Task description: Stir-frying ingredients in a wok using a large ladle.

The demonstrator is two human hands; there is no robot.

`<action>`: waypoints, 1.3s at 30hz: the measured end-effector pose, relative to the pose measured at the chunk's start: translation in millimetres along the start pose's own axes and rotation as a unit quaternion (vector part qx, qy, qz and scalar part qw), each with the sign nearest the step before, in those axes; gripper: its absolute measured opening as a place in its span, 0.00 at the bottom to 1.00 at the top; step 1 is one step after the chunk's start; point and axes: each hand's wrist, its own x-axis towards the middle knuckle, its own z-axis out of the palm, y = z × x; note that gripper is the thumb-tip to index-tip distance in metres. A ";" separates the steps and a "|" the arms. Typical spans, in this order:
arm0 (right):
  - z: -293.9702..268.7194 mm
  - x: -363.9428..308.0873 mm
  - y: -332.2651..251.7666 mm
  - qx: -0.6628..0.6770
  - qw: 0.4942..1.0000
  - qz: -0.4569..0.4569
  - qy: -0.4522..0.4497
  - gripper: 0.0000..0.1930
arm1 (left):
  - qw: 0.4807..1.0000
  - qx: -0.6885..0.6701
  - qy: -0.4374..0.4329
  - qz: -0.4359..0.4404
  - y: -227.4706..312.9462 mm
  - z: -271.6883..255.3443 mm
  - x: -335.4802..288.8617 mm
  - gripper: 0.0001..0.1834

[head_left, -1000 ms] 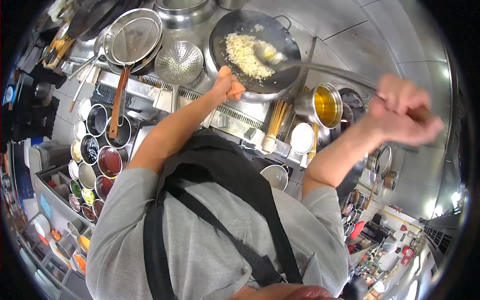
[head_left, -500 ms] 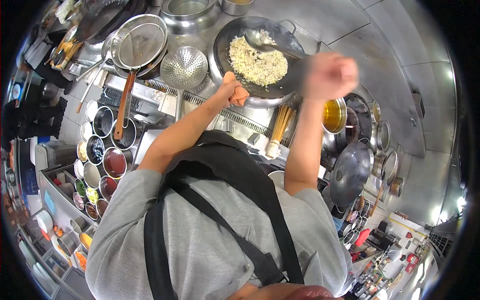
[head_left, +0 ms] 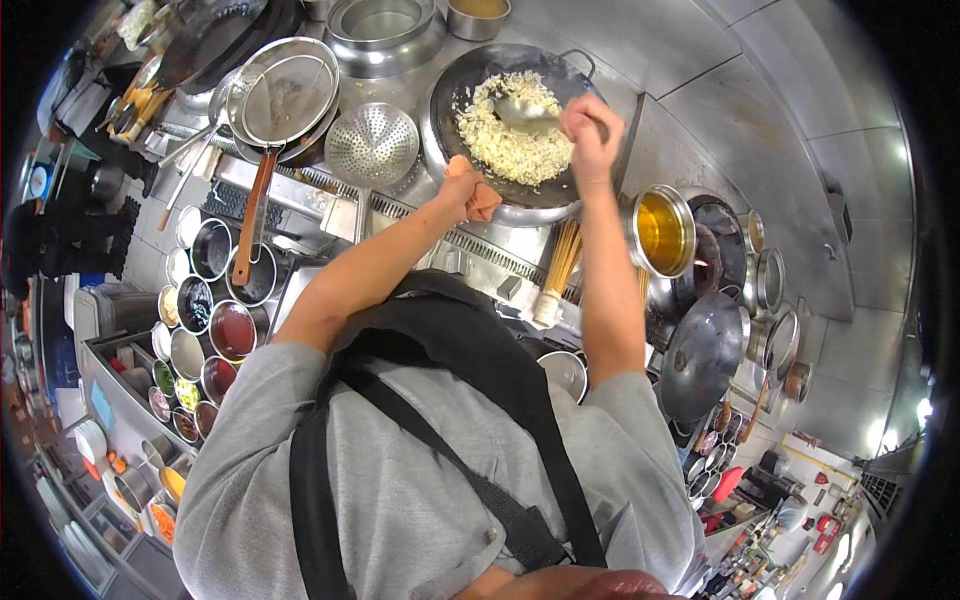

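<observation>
Looking down, the head view shows two hands apart from each other at a dark wok (head_left: 540, 60) on the steel surface (head_left: 400, 90). Rice (head_left: 500, 150) lies in the wok, pale with yellowish bits, heaped mostly in its middle and nearer side, with a few grains scattered on the dark metal. The right hand (head_left: 593, 135) is over the right part of the wok, fingers closed around the handle of a ladle (head_left: 525, 115), whose bowl is down among the rice. The left hand (head_left: 462, 187) is clamped on an orange cloth (head_left: 484, 203) at the wok's near left edge; what the cloth covers there is hidden.

Left of the wok rests a perforated skimmer (head_left: 372, 145), and beyond it a sieve (head_left: 290, 95) with a long wooden handle. A wide steel pot (head_left: 390, 65) stands behind the skimmer, with a smaller pot (head_left: 478, 25) to its right. A bamboo brush (head_left: 563, 262) is just left of the right forearm. On that forearm's other side is a pot of yellow oil (head_left: 662, 235), and nearer the body a dark pan (head_left: 704, 360). At far left, tubs (head_left: 186, 357) cluster together, one with red sauce (head_left: 232, 332).
</observation>
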 end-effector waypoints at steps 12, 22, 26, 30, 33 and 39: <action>38.3 -44.8 -61.2 -0.008 0.934 -0.066 0.352 0.08 | 0.984 0.055 -0.105 -0.135 25.3 8.4 -33.0 0.10; 24.0 -10.1 -98.4 0.031 0.948 0.046 0.312 0.07 | 0.999 0.033 0.003 -0.023 9.9 9.9 -4.3 0.09; -12.8 -14.9 -74.6 0.109 0.940 0.079 0.314 0.09 | 0.989 0.030 0.008 -0.147 16.4 41.5 -96.5 0.09; -16.6 -4.4 -119.1 0.144 0.924 0.075 0.345 0.10 | 0.972 0.024 0.008 -0.232 68.3 67.3 -166.2 0.10; 29.2 -19.5 -97.9 0.018 0.947 0.003 0.321 0.08 | 0.989 0.066 -0.109 -0.074 7.6 -1.1 -89.3 0.10; 28.8 -0.5 -64.7 -0.066 0.988 -0.083 0.109 0.09 | 0.881 -0.097 -0.337 -0.316 -33.1 -122.5 -62.0 0.09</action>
